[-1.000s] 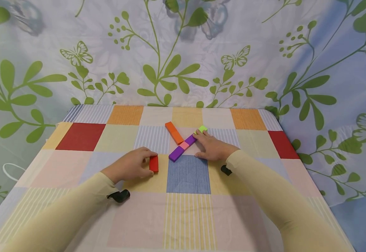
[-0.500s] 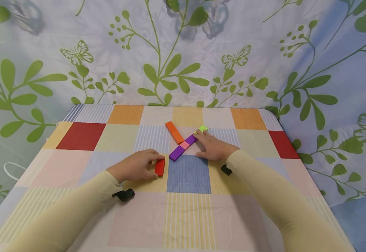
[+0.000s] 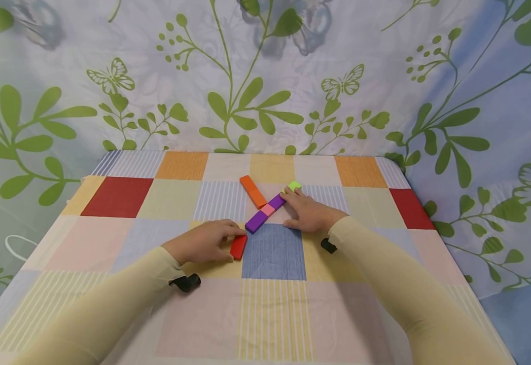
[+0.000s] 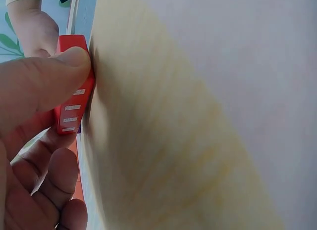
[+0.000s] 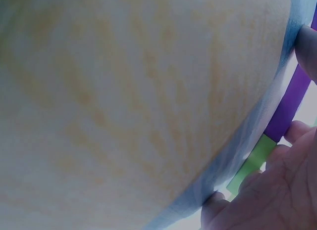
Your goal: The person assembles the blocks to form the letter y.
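Checked tablecloth [image 3: 119, 197], 2 hands, 1 red block [image 3: 238, 247], 1 orange block [image 3: 253, 192]

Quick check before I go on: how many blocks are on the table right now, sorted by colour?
Red block: 1, gripped by the left hand
Orange block: 1
Purple blocks: 2
Pink block: 1
Green block: 1, by the right hand
Total: 6

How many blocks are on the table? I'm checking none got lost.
6 visible: red in the left hand; orange farther back; a diagonal row of purple, pink, purple, green by the right hand, which may hide more.
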Demonstrator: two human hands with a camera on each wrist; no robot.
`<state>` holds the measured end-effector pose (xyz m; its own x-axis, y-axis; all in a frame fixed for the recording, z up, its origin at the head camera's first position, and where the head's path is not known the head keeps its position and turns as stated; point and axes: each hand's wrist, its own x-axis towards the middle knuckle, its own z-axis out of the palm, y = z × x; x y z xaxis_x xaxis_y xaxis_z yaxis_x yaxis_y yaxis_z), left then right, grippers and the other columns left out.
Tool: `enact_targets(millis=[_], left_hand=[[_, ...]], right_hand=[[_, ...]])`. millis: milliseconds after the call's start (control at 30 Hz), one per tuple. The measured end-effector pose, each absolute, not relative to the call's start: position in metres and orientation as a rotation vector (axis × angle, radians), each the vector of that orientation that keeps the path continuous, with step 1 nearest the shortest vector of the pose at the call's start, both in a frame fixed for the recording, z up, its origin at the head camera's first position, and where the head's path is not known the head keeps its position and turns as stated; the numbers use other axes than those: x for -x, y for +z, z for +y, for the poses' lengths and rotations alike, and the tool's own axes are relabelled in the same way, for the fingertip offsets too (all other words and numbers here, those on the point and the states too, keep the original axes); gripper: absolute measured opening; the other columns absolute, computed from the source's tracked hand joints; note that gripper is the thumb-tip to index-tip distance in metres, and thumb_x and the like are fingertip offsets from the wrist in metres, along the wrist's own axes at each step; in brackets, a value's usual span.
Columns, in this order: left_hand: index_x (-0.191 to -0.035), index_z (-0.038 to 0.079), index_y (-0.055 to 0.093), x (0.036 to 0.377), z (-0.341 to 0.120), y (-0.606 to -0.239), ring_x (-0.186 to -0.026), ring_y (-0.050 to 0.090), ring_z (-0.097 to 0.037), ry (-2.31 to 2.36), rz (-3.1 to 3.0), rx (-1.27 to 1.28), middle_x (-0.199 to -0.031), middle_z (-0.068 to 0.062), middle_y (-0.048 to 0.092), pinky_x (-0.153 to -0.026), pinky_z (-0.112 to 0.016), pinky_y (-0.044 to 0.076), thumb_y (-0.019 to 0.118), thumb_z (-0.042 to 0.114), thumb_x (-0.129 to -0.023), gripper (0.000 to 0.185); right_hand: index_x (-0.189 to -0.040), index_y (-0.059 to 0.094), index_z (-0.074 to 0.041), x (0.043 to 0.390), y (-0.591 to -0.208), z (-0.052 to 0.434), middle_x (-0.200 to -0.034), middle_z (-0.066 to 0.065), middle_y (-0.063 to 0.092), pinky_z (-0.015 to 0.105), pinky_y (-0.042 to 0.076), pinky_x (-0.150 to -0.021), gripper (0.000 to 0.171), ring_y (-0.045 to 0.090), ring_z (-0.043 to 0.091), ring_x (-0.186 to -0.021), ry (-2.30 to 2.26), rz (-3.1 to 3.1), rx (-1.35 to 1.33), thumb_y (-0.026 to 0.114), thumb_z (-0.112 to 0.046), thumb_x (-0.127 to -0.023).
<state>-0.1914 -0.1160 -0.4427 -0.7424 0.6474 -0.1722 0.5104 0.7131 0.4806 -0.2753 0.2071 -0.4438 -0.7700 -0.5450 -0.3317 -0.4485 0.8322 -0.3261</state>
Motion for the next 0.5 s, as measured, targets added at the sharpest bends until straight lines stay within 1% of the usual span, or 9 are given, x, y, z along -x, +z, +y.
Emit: enact_targets(millis=[133, 267, 500], left_hand=[[-0.147, 0.018, 0.063, 0.1908, -0.1130, -0.4418, -0.135, 0.057, -0.026, 0.595, 2.574, -0.928, -0.145, -0.004, 0.062, -0.114, -0.046, 0.049, 0.082, 0.024, -0.091, 0.060], [-0.146, 0.020, 0.064, 0.1903, -0.1117, -0.4419, -0.139, 0.055, -0.027, 0.617, 2.549, -0.922, -0.147, -0.002, 0.062, -0.117, -0.048, 0.047, 0.081, 0.021, -0.091, 0.057], [-0.143, 0.021, 0.066, 0.1901, -0.1133, -0.4435, -0.141, 0.056, -0.028, 0.643, 2.536, -0.924, -0.148, -0.003, 0.063, -0.116, -0.049, 0.047, 0.080, 0.015, -0.092, 0.053]], right_hand=[[-0.170, 0.012, -0.015, 0.2767, -0.4451, 0.2073, -0.179, 0.011, -0.002, 0.061, 0.008, -0.130, 0.089, -0.004, 0.040, -0.164, -0.318, 2.597, 0.740, 0.062, -0.045, -0.104], [-0.170, 0.012, -0.014, 0.2769, -0.4462, 0.2079, -0.179, 0.011, -0.001, 0.061, 0.008, -0.130, 0.089, -0.004, 0.041, -0.164, -0.321, 2.598, 0.742, 0.063, -0.045, -0.104], [-0.170, 0.013, -0.013, 0.2768, -0.4467, 0.2080, -0.178, 0.012, -0.001, 0.062, 0.008, -0.130, 0.088, -0.004, 0.041, -0.164, -0.340, 2.600, 0.747, 0.063, -0.043, -0.104]])
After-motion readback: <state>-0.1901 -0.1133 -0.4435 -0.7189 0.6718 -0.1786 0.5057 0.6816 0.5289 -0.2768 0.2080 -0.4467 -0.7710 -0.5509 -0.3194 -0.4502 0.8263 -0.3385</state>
